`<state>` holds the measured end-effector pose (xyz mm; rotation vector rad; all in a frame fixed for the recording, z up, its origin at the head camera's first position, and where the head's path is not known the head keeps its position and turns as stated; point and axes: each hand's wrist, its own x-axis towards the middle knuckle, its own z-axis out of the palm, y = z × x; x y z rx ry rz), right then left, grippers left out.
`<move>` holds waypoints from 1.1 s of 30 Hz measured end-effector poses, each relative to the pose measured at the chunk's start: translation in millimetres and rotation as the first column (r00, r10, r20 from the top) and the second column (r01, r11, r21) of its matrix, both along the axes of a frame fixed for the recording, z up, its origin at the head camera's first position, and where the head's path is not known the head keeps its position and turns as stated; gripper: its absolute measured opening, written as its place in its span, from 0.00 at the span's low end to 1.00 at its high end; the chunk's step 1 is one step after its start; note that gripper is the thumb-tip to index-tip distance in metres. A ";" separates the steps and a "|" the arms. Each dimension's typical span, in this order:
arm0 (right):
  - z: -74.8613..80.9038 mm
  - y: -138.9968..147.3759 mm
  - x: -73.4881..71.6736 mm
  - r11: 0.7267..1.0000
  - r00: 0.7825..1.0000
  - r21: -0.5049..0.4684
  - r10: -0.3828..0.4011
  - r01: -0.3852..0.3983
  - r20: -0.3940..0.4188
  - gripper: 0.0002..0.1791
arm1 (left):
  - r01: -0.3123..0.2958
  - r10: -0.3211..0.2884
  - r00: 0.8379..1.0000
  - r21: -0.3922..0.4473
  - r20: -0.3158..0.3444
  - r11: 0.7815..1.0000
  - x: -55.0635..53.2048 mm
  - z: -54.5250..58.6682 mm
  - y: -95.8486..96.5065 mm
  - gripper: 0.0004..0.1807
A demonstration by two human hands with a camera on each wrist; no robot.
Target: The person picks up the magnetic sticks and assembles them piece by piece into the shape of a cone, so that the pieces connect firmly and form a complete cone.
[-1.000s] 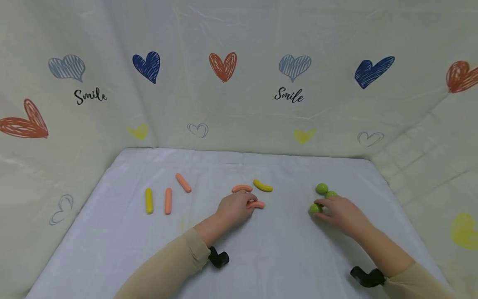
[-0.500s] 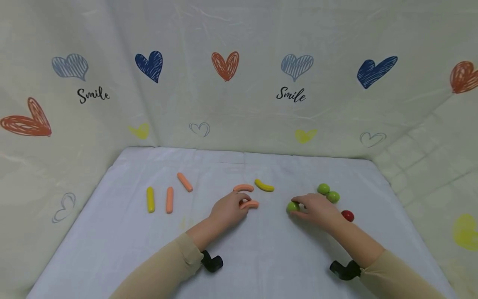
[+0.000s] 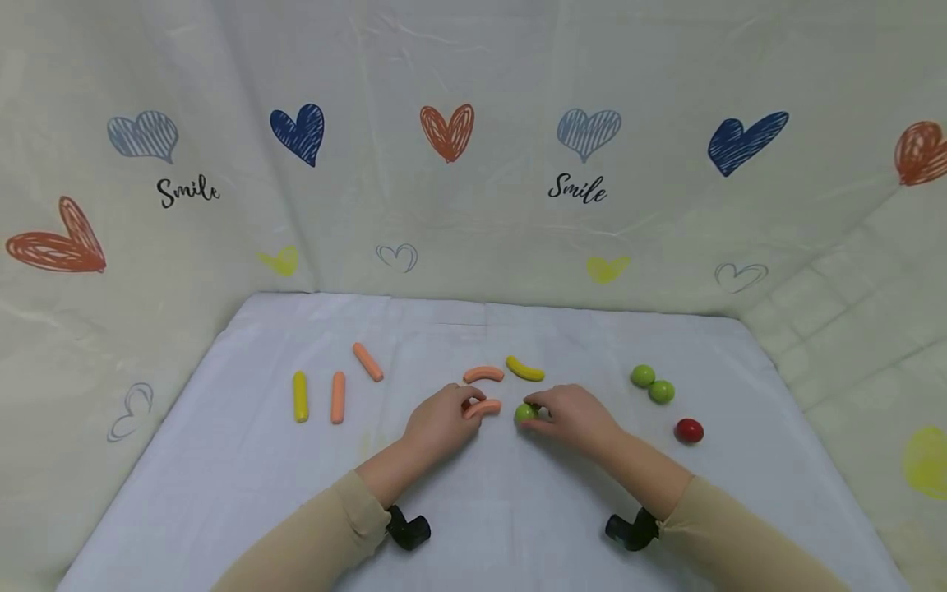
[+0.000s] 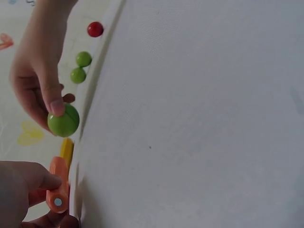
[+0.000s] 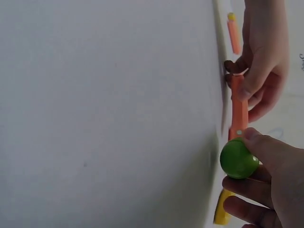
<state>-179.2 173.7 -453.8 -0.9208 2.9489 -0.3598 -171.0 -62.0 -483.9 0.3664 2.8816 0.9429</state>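
My left hand pinches a short curved orange rod between thumb and fingers. A small pale disc shows on the rod's end in the left wrist view. To the right, my right hand pinches a shiny green ball by thumb and fingertips. Rod and ball face each other across a narrow gap in the head view. Just beyond my left hand lies a second curved orange rod, and beside it a curved yellow rod.
At the left lie a straight yellow rod and two straight orange rods, one upright in view and one slanted. Two green balls and a red ball sit right on the white-covered table. A heart-printed curtain stands behind.
My right hand has carried the green ball leftward, away from the other two green balls, and the red ball has come into sight. My left hand has shifted slightly left with its rod.
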 end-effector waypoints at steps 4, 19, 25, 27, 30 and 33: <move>-0.5 -10.4 -2.0 1.000 1.000 0.002 -0.004 0.004 0.022 0.19 | 0.006 -0.006 1.000 0.005 -0.007 1.000 1.0 0.2 -0.8 0.19; -1.6 -23.7 -2.4 1.000 0.998 0.014 -0.028 0.028 0.057 0.19 | 0.046 -0.047 0.999 0.014 0.028 0.999 1.5 3.4 -3.8 0.21; -2.1 -20.5 -2.9 1.000 0.996 -0.023 -0.001 0.003 0.090 0.19 | 0.094 -0.093 0.990 0.002 0.107 0.996 -3.6 9.8 -5.5 0.19; -2.8 -18.0 -2.9 0.999 0.993 -0.035 0.005 -0.001 0.116 0.19 | 0.100 -0.099 0.986 -0.001 0.137 0.995 -4.7 12.1 -5.4 0.17; -4.0 -14.6 -3.1 0.999 0.989 -0.049 0.009 -0.002 0.150 0.20 | 0.098 -0.099 0.981 0.010 0.169 0.995 -5.2 13.8 -6.1 0.15; -4.8 -11.8 -2.1 0.998 0.985 -0.068 0.009 0.003 0.173 0.20 | 0.089 -0.095 0.975 0.039 0.200 0.995 -4.6 15.2 -5.2 0.14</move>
